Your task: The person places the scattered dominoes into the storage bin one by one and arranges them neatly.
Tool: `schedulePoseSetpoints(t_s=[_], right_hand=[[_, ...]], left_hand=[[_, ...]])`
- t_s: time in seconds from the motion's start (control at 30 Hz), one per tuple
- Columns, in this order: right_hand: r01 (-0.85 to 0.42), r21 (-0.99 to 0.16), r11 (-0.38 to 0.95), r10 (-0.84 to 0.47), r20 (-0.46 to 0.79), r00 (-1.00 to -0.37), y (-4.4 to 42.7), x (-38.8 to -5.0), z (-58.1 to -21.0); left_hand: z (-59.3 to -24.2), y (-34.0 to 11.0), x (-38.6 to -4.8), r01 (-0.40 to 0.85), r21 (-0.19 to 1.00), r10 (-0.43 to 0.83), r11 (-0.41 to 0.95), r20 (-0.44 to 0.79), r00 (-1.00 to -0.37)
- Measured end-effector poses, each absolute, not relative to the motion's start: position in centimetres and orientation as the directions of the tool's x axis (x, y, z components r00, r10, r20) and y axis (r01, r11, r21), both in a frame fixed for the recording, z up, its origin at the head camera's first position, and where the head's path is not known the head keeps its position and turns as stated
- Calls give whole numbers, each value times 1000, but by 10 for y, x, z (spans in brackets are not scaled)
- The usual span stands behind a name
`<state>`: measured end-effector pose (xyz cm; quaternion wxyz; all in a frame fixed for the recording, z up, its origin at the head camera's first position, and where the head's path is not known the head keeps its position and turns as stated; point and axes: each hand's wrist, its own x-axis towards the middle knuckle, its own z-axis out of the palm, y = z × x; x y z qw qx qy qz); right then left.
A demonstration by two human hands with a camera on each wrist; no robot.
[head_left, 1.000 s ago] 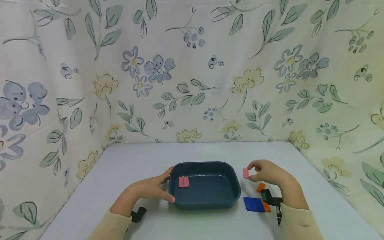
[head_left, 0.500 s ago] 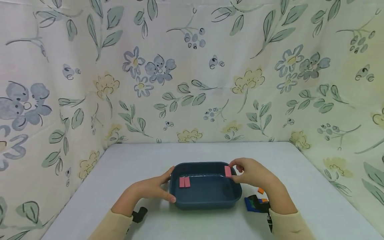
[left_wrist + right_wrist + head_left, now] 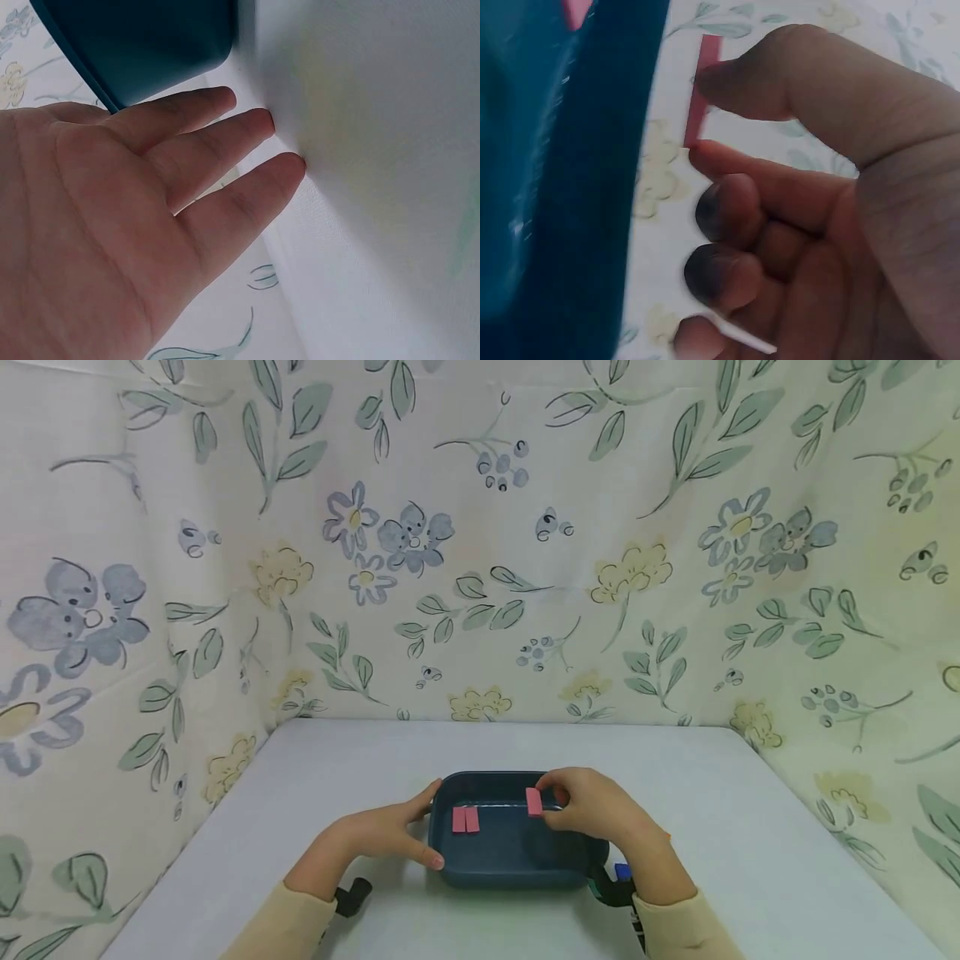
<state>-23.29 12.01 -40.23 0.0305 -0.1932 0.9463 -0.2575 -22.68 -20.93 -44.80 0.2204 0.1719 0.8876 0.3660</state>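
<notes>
While left hand (image 3: 381, 832), spread wide, rests against left end of tray (image 3: 510, 878), right hand (image 3: 590, 806) pinches pink tile (image 3: 534, 802) over tray; tile's long axis near up-down in head view, top leaning slightly left.

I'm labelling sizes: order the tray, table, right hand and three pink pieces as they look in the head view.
Table
Tray
Right hand
Pink pieces, too alike to rank; the held one may be nearer the camera
</notes>
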Motion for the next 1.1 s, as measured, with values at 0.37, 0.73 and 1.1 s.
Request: schedulePoseSetpoints(t_s=[0.37, 0.73, 1.1], right_hand=[[-317, -387, 866, -342, 5, -940, 73, -235, -417], [-262, -308, 915, -257, 57, -965, 40, -241, -451], [-277, -315, 908, -279, 39, -959, 31, -242, -463]], left_hand=[[-452, -205, -229, 139, 725, 471, 675, -278, -837], [-446, -205, -226, 156, 702, 465, 695, -273, -842], [-445, -207, -222, 126, 711, 443, 692, -280, -851]])
